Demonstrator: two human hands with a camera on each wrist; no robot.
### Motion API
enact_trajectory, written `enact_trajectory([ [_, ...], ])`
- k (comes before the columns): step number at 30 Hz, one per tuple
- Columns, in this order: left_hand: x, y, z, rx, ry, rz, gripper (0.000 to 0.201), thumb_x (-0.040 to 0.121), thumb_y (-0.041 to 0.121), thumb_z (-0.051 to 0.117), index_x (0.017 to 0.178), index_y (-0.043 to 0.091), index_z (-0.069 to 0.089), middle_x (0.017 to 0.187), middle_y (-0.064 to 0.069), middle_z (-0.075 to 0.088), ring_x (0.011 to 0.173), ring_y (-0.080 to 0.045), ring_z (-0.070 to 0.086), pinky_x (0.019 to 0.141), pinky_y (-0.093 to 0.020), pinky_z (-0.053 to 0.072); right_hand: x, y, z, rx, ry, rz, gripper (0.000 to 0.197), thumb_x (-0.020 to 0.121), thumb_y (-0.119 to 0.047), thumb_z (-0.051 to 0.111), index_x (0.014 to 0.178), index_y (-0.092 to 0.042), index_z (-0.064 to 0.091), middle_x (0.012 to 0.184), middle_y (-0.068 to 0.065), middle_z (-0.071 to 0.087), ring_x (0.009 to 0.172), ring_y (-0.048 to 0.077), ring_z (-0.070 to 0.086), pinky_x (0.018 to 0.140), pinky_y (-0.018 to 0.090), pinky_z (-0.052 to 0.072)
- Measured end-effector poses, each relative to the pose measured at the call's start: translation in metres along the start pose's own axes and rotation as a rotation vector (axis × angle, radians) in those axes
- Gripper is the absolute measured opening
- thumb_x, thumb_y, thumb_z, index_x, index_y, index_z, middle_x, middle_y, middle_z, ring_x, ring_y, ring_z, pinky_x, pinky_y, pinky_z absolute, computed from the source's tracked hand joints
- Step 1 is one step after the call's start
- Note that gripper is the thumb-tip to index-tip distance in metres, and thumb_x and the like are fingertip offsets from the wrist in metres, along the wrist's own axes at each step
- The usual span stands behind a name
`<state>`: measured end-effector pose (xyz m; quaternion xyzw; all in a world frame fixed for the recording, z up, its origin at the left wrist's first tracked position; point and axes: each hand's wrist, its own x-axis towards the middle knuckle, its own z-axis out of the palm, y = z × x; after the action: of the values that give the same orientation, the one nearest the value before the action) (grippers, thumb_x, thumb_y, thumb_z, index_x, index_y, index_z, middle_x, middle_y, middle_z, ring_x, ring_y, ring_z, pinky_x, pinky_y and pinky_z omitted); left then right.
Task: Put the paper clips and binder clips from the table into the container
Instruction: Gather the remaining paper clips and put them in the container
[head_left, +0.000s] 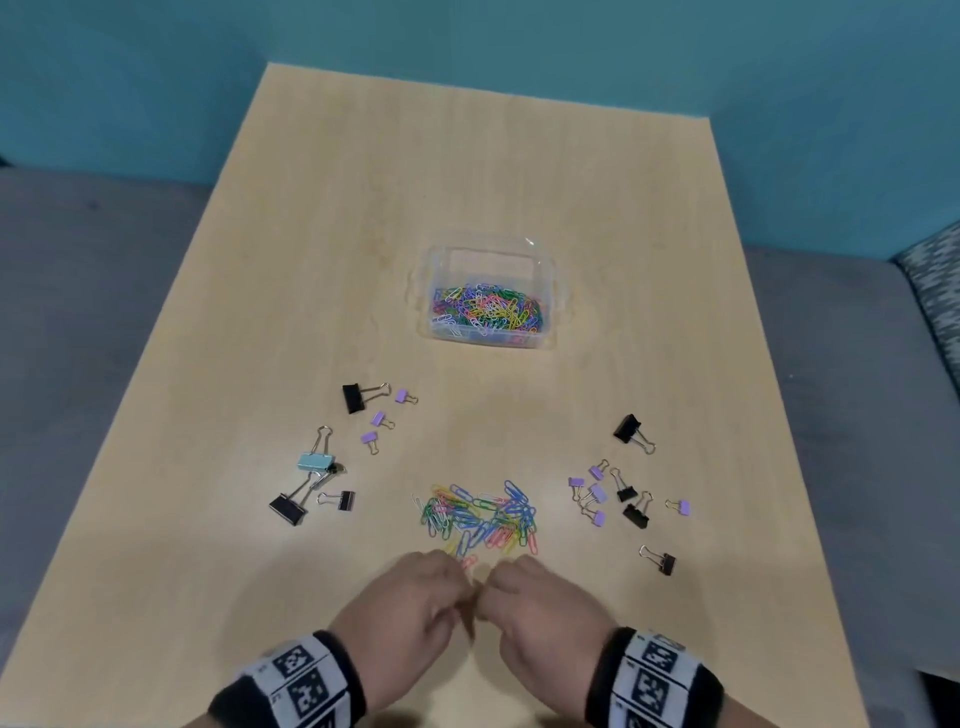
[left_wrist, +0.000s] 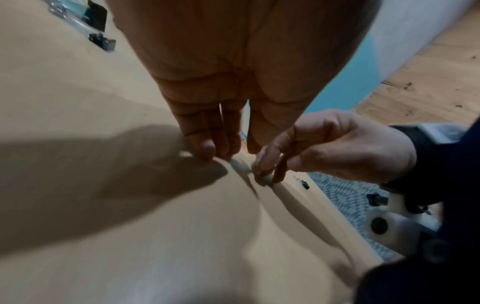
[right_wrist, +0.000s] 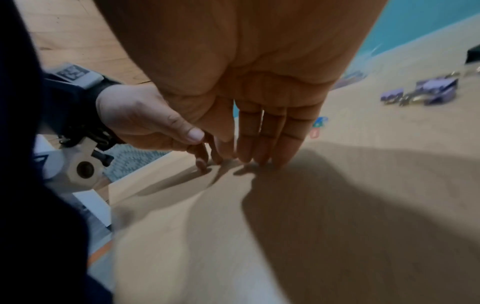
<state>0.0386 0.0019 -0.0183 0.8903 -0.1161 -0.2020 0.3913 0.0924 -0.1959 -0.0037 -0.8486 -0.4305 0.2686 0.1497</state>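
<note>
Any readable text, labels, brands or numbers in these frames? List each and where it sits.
No readable words, brands or numbers in any view.
Left wristband: black-and-white square marker codes, no letters.
Right wristband: the same kind of codes, no letters.
Container: clear plastic, no label visible.
Binder clips: no legible print.

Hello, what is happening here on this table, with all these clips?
A person is tidying clips into a clear plastic container, which already holds many coloured paper clips. Both hands, the left hand and the right hand, meet at the near edge of a loose pile of paper clips, fingertips down on the table. Whether either pinches a clip is unclear. Binder clips, black, purple and one light blue binder clip, lie on both sides.
</note>
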Motion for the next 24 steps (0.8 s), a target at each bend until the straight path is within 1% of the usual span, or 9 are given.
enact_trajectory([
  [1,0.004,-0.001,0.002,0.031,0.043,-0.002,0.025,0.079,0.023,0.044,0.096,0.032,0.060,0.101,0.017,0.056,0.094,-0.010,0.052,0.086,-0.027,0.042,0.007,0.001,0.000,0.041,-0.009,0.030,0.038,0.069,-0.020,0.030,0.095,-0.021,0.058,0.096,0.000,0.053,0.093,0.023,0.047,0.082,0.034,0.045],
  [3,0.012,-0.005,-0.002,0.069,0.134,-0.029,0.024,0.080,0.023,0.044,0.096,0.032,0.058,0.099,0.014,0.057,0.090,-0.015,0.053,0.083,-0.028,0.041,0.019,0.003,-0.004,0.114,0.049,0.100,0.038,0.073,-0.022,0.028,0.097,-0.018,0.057,0.104,0.001,0.052,0.100,0.024,0.044,0.088,0.037,0.042],
  [6,0.016,-0.010,-0.018,0.093,0.267,-0.137,0.017,0.083,0.027,0.045,0.091,0.030,0.059,0.091,0.009,0.055,0.084,-0.017,0.053,0.075,-0.033,0.045,0.021,0.009,-0.013,0.145,0.186,0.203,0.027,0.080,-0.018,0.034,0.098,-0.020,0.054,0.104,-0.003,0.049,0.099,0.021,0.044,0.084,0.033,0.043],
  [8,0.014,-0.015,-0.025,0.121,0.328,-0.244,0.021,0.082,0.028,0.055,0.101,0.024,0.062,0.098,0.007,0.052,0.090,-0.018,0.053,0.077,-0.032,0.047,0.014,0.014,-0.015,0.127,0.277,0.309,0.024,0.083,-0.016,0.046,0.106,-0.021,0.053,0.109,-0.004,0.047,0.100,0.021,0.043,0.083,0.032,0.043],
  [11,0.017,-0.013,-0.025,0.167,0.239,-0.334,0.059,0.077,0.033,0.068,0.132,0.025,0.047,0.118,0.003,0.045,0.103,-0.019,0.042,0.087,-0.029,0.041,0.008,0.019,-0.015,0.083,0.204,0.489,0.052,0.086,-0.030,0.055,0.135,-0.025,0.038,0.125,-0.003,0.038,0.110,0.020,0.034,0.091,0.029,0.040],
  [13,0.025,-0.008,-0.021,0.251,0.199,-0.309,0.069,0.077,0.034,0.068,0.138,0.028,0.037,0.122,0.003,0.041,0.103,-0.019,0.037,0.088,-0.028,0.039,0.015,0.017,-0.013,0.032,0.157,0.516,0.069,0.083,-0.038,0.058,0.142,-0.027,0.026,0.129,-0.003,0.034,0.111,0.022,0.031,0.093,0.032,0.040],
  [16,0.045,-0.002,-0.017,0.302,0.222,-0.282,0.061,0.077,0.027,0.068,0.133,0.026,0.043,0.119,0.001,0.043,0.099,-0.021,0.037,0.084,-0.028,0.040,0.035,0.011,-0.011,0.011,0.197,0.498,0.061,0.084,-0.036,0.059,0.138,-0.027,0.032,0.128,-0.001,0.035,0.108,0.023,0.032,0.089,0.034,0.042],
  [20,0.064,0.002,-0.014,0.305,0.215,-0.289,0.024,0.084,0.016,0.057,0.108,0.022,0.057,0.111,0.000,0.045,0.092,-0.020,0.039,0.080,-0.033,0.044,0.053,0.008,-0.013,0.040,0.237,0.481,0.030,0.089,-0.013,0.050,0.118,-0.021,0.049,0.117,0.002,0.040,0.100,0.022,0.034,0.080,0.030,0.038],
  [24,0.073,-0.003,-0.014,0.310,0.205,-0.284,0.018,0.084,0.008,0.052,0.096,0.018,0.060,0.101,-0.002,0.048,0.081,-0.020,0.041,0.070,-0.037,0.047,0.061,0.012,-0.020,0.052,0.209,0.462,0.030,0.083,0.001,0.043,0.107,-0.016,0.050,0.111,0.005,0.042,0.091,0.022,0.036,0.075,0.029,0.033],
])
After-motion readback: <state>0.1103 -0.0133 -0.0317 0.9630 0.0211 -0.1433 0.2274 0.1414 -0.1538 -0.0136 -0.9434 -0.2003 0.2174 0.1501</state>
